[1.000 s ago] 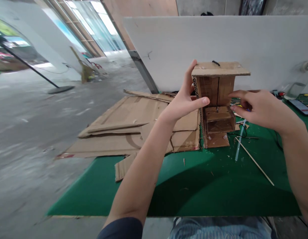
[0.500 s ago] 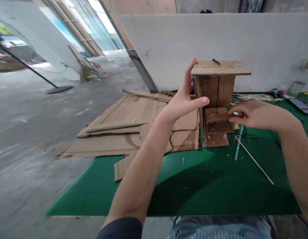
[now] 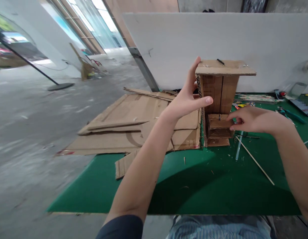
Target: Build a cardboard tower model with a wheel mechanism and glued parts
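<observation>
A small cardboard tower (image 3: pixel 220 89) with a flat roof stands upright on the green mat (image 3: pixel 193 186). My left hand (image 3: pixel 187 99) grips its left wall, thumb across the front and fingers behind. Low inside the tower sits a little cardboard box (image 3: pixel 218 127). My right hand (image 3: pixel 253 119) pinches the right edge of that box with its fingers closed on it. A thin black piece (image 3: pixel 220 62) lies on the roof.
Flat cardboard sheets (image 3: pixel 134 122) lie stacked left of the tower, hanging past the mat's edge. A clear tube (image 3: pixel 238 149) and a thin wooden stick (image 3: pixel 256 162) lie to the right. Tools (image 3: pixel 289 114) and a phone (image 3: pixel 304 108) are at the far right. A white board (image 3: pixel 218 36) stands behind.
My right hand has dropped from beside the tower's upper right wall to the small box low inside it and closed on its edge. My left hand keeps its hold.
</observation>
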`<state>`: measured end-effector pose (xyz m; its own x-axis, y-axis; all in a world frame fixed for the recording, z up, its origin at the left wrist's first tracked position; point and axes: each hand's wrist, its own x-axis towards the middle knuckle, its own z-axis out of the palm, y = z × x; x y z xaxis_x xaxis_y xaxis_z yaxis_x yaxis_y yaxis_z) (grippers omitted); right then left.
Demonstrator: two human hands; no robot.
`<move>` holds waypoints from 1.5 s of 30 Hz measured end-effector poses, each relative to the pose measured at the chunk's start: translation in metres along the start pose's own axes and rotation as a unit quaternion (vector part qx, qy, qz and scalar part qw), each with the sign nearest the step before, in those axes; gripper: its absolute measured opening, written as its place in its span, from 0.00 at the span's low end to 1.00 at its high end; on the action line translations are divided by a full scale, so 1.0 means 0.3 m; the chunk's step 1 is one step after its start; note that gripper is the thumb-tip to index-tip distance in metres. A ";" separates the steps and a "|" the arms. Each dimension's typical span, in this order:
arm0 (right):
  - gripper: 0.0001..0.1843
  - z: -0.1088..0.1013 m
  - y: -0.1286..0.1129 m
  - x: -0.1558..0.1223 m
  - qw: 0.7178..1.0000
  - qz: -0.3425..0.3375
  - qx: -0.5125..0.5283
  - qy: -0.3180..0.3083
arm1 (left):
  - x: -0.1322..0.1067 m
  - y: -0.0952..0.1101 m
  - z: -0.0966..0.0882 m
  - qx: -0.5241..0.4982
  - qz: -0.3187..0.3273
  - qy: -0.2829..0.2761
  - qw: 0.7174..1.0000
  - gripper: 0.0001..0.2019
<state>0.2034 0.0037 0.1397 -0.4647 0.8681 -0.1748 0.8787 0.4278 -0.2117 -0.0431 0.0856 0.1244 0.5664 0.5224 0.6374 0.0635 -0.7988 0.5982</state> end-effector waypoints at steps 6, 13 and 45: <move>0.21 0.025 -0.065 0.029 0.997 0.000 -0.077 0.034 | -0.001 0.003 0.007 -0.003 -0.001 0.020 1.000 0.54; 0.22 0.056 -0.168 0.043 0.971 0.035 -0.084 0.221 | 0.001 -0.016 0.022 -0.035 -0.020 0.042 0.998 0.56; 0.22 0.110 -0.222 0.104 0.968 0.053 -0.100 0.226 | 0.006 -0.010 0.047 -0.002 0.002 0.037 0.999 0.57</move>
<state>0.1268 -0.0059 0.1166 -0.3153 0.9120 0.2622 0.9434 0.3312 -0.0174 -0.0306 0.0846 0.1168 0.5049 0.5400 0.6734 0.0584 -0.7997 0.5976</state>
